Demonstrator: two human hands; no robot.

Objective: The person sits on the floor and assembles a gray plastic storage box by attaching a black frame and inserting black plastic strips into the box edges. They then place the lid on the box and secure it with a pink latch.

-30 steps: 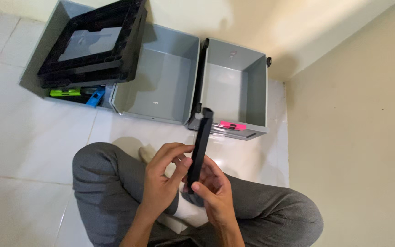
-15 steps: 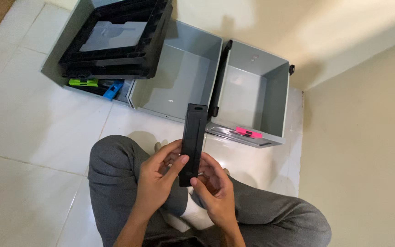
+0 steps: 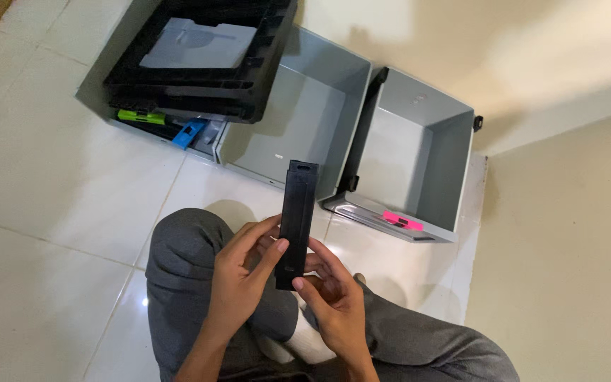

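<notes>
Strip (image 3: 295, 223) turned flat (one), two hands (image 3: 245, 283)

The person wears grey trousers (image 3: 192, 269) of a soft, slightly heathered knit, the kind used for jogging bottoms, with loose folds and creases gathered at the knees and along the thighs. The same grey cloth covers both legs, the second one (image 3: 433, 346) showing at the lower right of the head view. A white sock (image 3: 304, 339) with a ribbed look covers one foot. The forearms are bare: no sleeve reaches them, and no watch, band or bracelet sits at either wrist. The left hand (image 3: 238, 283) and the right hand (image 3: 334, 308) are ungloved, with no rings on the visible fingers and short, plain nails.
</notes>
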